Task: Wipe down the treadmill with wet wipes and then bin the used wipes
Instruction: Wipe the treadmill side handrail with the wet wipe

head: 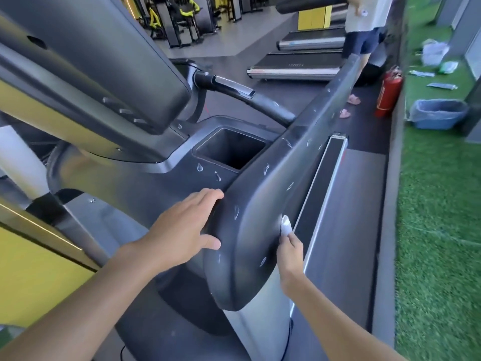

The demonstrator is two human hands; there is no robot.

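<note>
White wet wipe (pixel 285 225) pressed against treadmill side panel (pixel 250 217).
Soft, limp wipe is pinched in right hand (pixel 290 252); left hand (pixel 182 225), spread open, braces the panel.

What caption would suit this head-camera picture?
Right hand presses a wet wipe against the treadmill's dark side panel; left hand steadies its edge.

No text is readable; a faint mark on the far treadmill (pixel 294 65) is too blurred.

Both hands reach forward: left hand (pixel 186 227) flat with fingers spread, right hand (pixel 290 252) pinched closed.
</note>
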